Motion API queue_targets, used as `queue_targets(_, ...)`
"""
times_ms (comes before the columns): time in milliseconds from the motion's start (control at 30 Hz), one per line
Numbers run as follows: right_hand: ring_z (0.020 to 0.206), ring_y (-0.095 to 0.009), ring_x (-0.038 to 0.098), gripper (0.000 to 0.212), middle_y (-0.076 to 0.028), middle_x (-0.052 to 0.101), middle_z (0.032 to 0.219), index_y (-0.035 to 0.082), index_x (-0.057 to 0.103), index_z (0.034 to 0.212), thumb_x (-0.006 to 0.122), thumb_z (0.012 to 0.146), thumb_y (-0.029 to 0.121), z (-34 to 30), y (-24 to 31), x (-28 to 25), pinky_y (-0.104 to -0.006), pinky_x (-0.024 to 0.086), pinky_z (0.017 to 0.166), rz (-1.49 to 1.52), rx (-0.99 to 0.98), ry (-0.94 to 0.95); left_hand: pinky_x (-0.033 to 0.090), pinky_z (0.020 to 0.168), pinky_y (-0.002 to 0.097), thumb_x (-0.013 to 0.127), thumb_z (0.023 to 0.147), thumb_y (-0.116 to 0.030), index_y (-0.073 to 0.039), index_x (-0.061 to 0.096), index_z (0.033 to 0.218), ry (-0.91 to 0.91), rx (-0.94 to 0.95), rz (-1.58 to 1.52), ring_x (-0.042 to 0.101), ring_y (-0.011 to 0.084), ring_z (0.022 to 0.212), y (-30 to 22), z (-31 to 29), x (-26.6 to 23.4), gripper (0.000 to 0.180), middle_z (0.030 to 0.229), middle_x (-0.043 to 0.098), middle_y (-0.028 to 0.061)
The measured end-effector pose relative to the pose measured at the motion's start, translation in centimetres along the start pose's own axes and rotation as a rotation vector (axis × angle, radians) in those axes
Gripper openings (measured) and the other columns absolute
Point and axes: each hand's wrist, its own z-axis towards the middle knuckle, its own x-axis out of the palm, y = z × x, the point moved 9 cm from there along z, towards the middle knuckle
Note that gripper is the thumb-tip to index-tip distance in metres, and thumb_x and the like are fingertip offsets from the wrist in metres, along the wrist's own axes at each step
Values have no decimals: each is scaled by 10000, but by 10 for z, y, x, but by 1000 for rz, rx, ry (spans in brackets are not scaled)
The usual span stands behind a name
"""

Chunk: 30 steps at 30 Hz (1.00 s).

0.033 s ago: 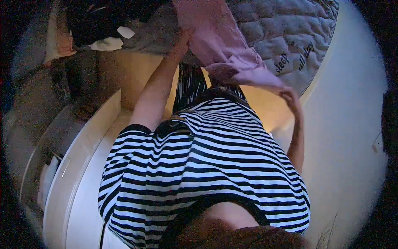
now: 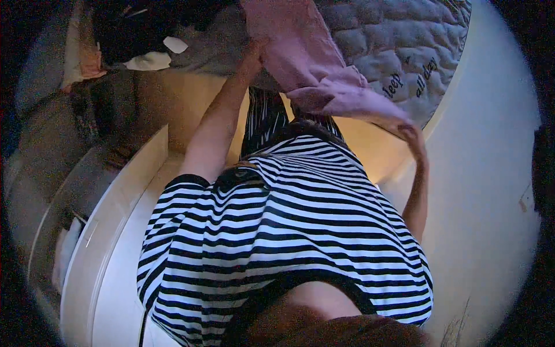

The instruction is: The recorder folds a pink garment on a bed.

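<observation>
A pink piece of cloth [image 2: 300, 52], perhaps a garment, lies in loose folds over the bed's edge and stretches toward my right side. At its lower right end, my right hand [image 2: 411, 136] has its fingers closed on a bunched corner, pulled out taut. My left hand [image 2: 254, 53] is at the cloth's left edge, closed on it, with its fingertips partly hidden by the fabric. The cloth's far end runs out of the top of the view, and I cannot tell its full shape.
Beneath the cloth is a grey quilted bed cover [image 2: 370, 40] with dark lettering. White pieces [image 2: 149, 61] and dark fabric [image 2: 144, 29] lie at the far left. An open drawer or shelf unit [image 2: 115, 214] stands on my left, and a pale wall [image 2: 480, 202] rises close on my right.
My right hand has moved slightly right and nearer to me, drawing the pink cloth's corner with it. My left hand has barely shifted.
</observation>
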Motion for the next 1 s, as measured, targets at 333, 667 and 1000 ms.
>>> queue_targets(333, 1191, -247, 509, 433, -137, 489, 1330, -25, 451, 1330, 533, 935, 134, -58, 24, -162, -367, 403, 1050, 319, -185, -469, 503, 834, 411, 629, 857, -140, -31, 518, 1208, -165, 166, -53, 591, 277, 960, -38, -43, -30, 384, 1137, 562, 139)
queue_targets(667, 1136, -223, 542, 422, -121, 547, 1281, 5, 478, 1322, 541, 929, 146, 1, 12, -149, -342, 452, 966, 289, -118, -396, 479, 891, 442, 634, 853, -220, 44, 523, 1162, -594, 147, 232, 592, 308, 982, 10, -66, -52, 421, 1076, 585, 154)
queue_targets(1000, 1046, -236, 590, 466, -104, 580, 1223, 35, 446, 1359, 578, 925, 139, 60, 204, 142, -302, 477, 873, -502, -683, -95, 429, 853, 515, 574, 848, -212, -28, 612, 972, 390, 915, 1721, 608, 373, 866, 54, -147, 240, 225, 902, 639, 202)
